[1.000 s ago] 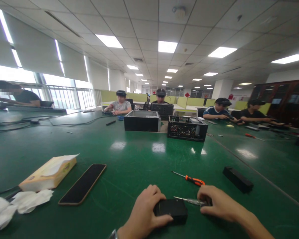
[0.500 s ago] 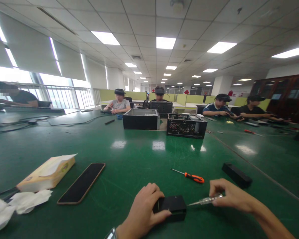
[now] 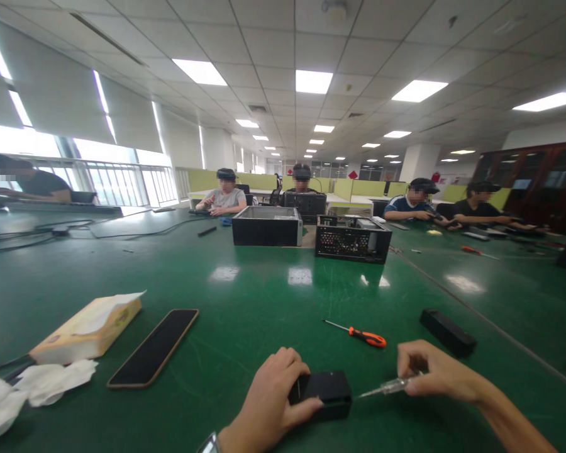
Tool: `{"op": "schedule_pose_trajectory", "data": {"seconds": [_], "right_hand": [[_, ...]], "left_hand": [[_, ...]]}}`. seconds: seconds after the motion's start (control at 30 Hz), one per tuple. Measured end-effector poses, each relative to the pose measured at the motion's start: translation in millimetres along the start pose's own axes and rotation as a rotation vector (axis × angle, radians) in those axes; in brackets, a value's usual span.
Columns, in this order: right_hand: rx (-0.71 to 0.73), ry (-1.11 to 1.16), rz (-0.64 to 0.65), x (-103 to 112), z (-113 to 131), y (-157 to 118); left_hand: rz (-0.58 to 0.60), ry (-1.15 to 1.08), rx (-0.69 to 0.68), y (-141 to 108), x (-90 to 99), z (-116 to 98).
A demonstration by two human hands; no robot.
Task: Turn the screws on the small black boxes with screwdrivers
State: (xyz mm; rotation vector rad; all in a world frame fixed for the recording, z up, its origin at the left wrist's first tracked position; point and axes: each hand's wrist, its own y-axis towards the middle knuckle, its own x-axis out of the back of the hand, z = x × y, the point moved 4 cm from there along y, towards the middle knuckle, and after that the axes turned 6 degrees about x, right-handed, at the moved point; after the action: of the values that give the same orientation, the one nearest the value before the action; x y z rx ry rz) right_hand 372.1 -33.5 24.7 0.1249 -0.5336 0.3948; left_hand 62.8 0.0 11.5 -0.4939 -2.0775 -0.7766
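On glossy tabletop [image 3: 259, 296] | left hand [image 3: 274, 391] grips rectangular black block [image 3: 332, 391] | right hand [image 3: 436, 372] pinches clear-handled screwdriver [image 3: 390, 385]

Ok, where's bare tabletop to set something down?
The green tabletop is bare between the smartphone and the nearer orange screwdriver, up to the computer cases. It's crowded where your left hand grips the black box and right hand holds a clear screwdriver, and around the tissue pack.

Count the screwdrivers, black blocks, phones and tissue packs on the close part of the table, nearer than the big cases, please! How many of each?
Screwdrivers: 2 (clear screwdriver in the right hand, orange screwdriver)
Black blocks: 2 (held block in the left hand, loose block)
Phones: 1 (phone)
Tissue packs: 1 (tissue pack)
Total: 6
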Motion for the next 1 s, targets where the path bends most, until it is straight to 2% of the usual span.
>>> {"op": "schedule_pose_trajectory", "data": {"seconds": [0.2, 0.3, 0.43, 0.6, 0.83, 1.0], "right_hand": [[0.005, -0.071, 0.008, -26.3, 7.4, 12.5], [-0.031, -0.027, 0.002, -34.4, 5.9, 15.6], [-0.045, 0.114, -0.012, -30.6, 1.1, 13.8], [-0.029, 0.120, -0.015, -25.5, -2.4, 11.6], [-0.007, 0.107, -0.034, -44.7, 0.3, 20.8], [-0.002, 0.006, -0.068, -52.2, 10.0, 21.3]], "left_hand": [[-0.005, -0.002, 0.006, 0.0, -0.3, 0.6], [-0.005, -0.001, 0.010, -0.2, -0.7, 0.4], [-0.012, 0.001, 0.009, -0.2, -0.5, 0.1], [-0.006, 0.002, 0.020, -0.2, -0.3, 0.1], [-0.007, -0.004, 0.019, -1.1, 0.4, -1.2], [-0.005, -0.022, 0.030, -1.7, -0.2, 0.0]]}}
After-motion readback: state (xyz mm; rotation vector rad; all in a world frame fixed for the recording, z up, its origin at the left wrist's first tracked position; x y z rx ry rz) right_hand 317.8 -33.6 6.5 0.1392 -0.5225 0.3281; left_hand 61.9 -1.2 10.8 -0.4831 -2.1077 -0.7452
